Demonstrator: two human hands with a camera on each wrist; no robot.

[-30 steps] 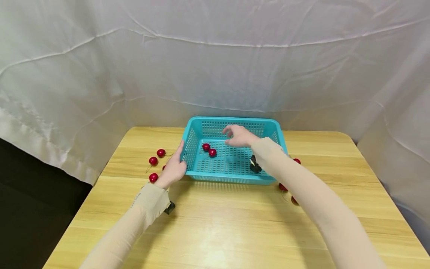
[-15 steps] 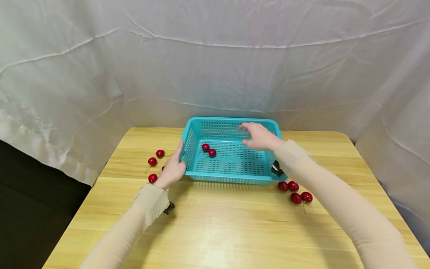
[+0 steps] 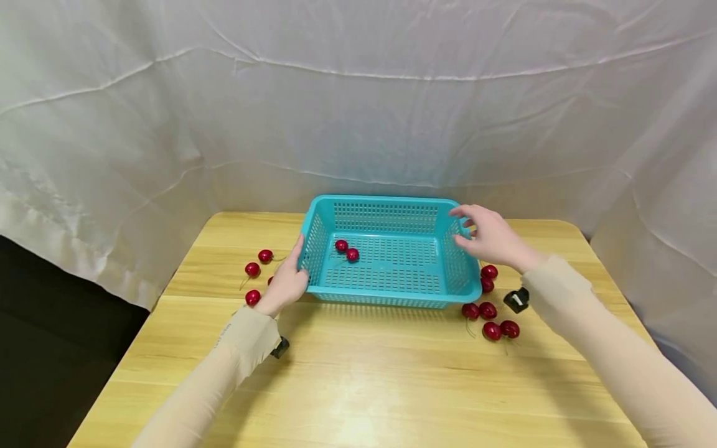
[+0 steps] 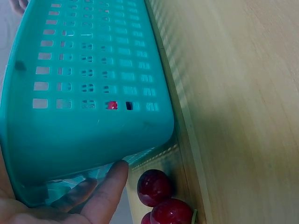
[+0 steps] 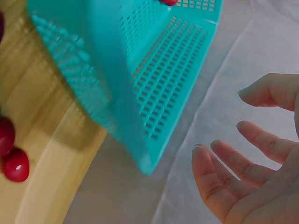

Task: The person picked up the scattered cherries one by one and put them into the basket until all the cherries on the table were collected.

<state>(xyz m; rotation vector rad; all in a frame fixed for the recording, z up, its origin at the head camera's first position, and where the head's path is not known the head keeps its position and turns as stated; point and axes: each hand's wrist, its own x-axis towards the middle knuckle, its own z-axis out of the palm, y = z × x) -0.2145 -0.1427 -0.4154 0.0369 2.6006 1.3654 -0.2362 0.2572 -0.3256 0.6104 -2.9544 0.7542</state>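
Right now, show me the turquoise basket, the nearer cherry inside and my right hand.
Turquoise basket (image 3: 394, 264): head view, slotted floor.
Nearer cherry (image 3: 352, 255): head view, middle.
Right hand (image 3: 493, 238): head view, back of hand.

A pale grey cloth (image 3: 358, 137) with a soft sheen hangs behind the table (image 3: 347, 367) and along both sides, filling the upper part of the head view. Long, uneven creases cross it, with smaller wrinkles between. At the left its lower edge slants down above a black area (image 3: 50, 336), too dark to make out. The table is light yellowish wood with plank-like seams and rounded far corners. A bright patch of glare (image 3: 355, 429) shines near the bottom of the head view.
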